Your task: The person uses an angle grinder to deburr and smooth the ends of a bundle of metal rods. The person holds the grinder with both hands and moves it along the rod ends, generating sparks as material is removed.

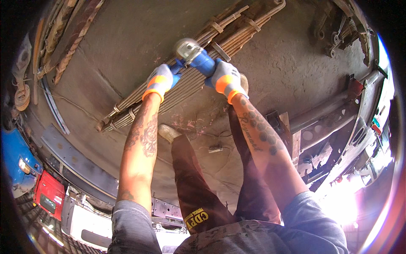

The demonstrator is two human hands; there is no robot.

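My left hand (163, 80), in a grey-and-blue glove with an orange cuff, is closed on the side handle of a blue angle grinder (198, 61). My right hand (223, 78), gloved alike, grips the grinder's body. Its silver guard points away from me, over two long bundles of rusty leaf springs (243, 37) that lie diagonally on the grey floor (287, 72), bound with clamps. The wheel and the point beneath it are too blurred to tell whether they touch. My boot (169, 132) stands at the near edge of the springs.
Long rusty bars (63, 51) lie at the far left, beside flat metal strips (55, 108). Metal brackets (338, 34) and a beam with holes (317, 133) are at the right. A red vehicle (48, 194) and a blue one (19, 161) show at the lower left rim.
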